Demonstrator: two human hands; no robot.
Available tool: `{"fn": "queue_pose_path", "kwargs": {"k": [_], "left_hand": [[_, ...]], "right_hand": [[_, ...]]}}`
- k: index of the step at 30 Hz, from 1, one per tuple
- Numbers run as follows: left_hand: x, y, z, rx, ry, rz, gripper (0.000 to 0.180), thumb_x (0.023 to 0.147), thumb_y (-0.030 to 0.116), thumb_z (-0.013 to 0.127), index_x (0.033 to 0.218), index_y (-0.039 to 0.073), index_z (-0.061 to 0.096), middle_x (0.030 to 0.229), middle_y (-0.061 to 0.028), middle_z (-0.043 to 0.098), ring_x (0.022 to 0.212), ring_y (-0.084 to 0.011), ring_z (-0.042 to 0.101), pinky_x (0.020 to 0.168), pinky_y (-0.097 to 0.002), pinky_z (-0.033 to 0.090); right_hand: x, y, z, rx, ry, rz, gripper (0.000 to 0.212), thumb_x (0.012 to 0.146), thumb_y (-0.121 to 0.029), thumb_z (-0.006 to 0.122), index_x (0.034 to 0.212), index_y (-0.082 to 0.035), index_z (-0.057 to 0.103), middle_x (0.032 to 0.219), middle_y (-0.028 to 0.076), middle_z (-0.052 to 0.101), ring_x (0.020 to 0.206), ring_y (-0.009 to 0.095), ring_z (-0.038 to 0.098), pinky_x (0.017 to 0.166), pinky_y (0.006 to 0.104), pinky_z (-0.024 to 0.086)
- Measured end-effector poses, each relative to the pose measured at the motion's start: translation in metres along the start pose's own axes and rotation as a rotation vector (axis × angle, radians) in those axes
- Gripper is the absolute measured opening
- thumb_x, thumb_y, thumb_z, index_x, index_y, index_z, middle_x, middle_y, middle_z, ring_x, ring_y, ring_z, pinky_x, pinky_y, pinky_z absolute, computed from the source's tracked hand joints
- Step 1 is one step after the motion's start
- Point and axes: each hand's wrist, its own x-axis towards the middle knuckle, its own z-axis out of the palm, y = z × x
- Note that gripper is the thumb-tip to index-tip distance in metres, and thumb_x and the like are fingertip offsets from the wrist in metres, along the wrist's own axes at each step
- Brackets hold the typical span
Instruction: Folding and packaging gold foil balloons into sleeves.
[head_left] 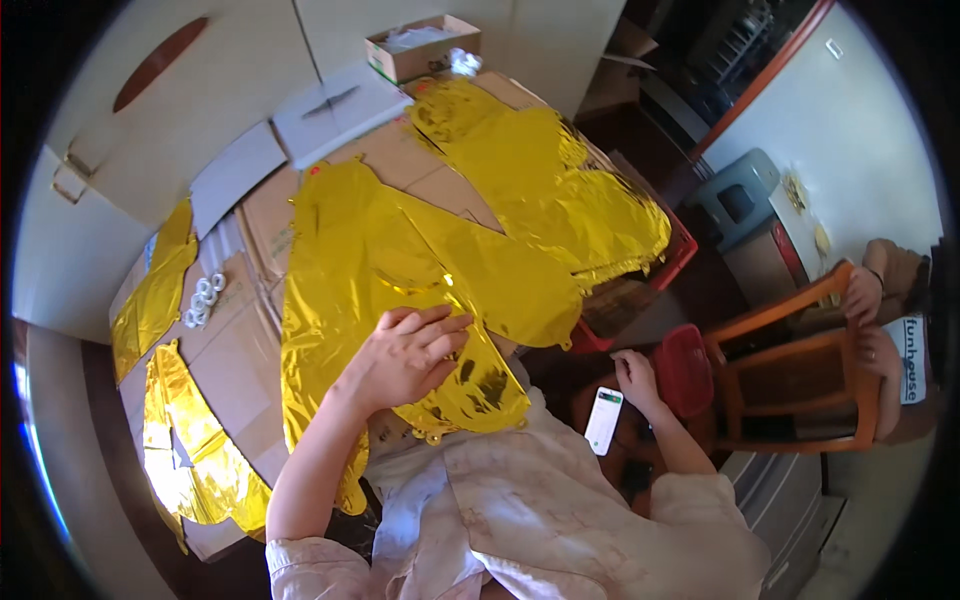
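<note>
A large flat gold foil balloon [350, 230] lies across the cardboard-covered table in front of me, its near end folded over at my lap. My left hand [410, 355] rests on this foil with its fingers stretched out to the right, holding nothing. Low at my right side is my right hand [637, 382], away from the foil, beside a phone [603, 421] with a lit screen and a red plastic basket [685, 370]. Its fingers point away from me and are mostly hidden, so their grip does not show.
Another gold foil balloon [530, 170] spreads at the far right; more gold foil [200, 450] lies at the left. White rolls [204, 300] sit on the cardboard [225, 370]. A cardboard box [425, 50] stands at the back. At right, another person's hands [865, 293] touch a wooden chair [790, 385].
</note>
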Motion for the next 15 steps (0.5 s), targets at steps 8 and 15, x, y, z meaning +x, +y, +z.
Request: {"fn": "queue_pose_path", "kwargs": {"k": [8, 15], "left_hand": [[0.005, 0.005, -0.003, 0.003, -0.003, -0.015, 0.035, 0.086, 0.019, 0.066, 0.12, 0.011, 0.06, 0.136, -0.0029, 0.057, 0.128, -0.0259, 0.05, 0.1, -0.0428, 0.038], [0.006, 0.005, -0.002, 0.001, -0.02, -0.022, 0.036, 0.085, 0.019, 0.066, 0.12, 0.01, 0.06, 0.137, -0.0035, 0.057, 0.128, -0.0268, 0.05, 0.102, -0.0432, 0.037]], "right_hand": [[-0.143, 0.109, 0.062, -0.195, -0.064, 0.338, 0.039, 0.08, 0.006, 0.048, 0.117, -0.006, 0.046, 0.112, 0.017, 0.067, 0.104, 0.039, 0.062, 0.086, 0.0509, 0.048], [-0.148, 0.108, 0.074, -0.268, -0.109, 0.466, 0.044, 0.08, 0.005, 0.049, 0.121, -0.009, 0.046, 0.124, 0.008, 0.064, 0.121, 0.028, 0.055, 0.098, 0.0513, 0.037]]}}
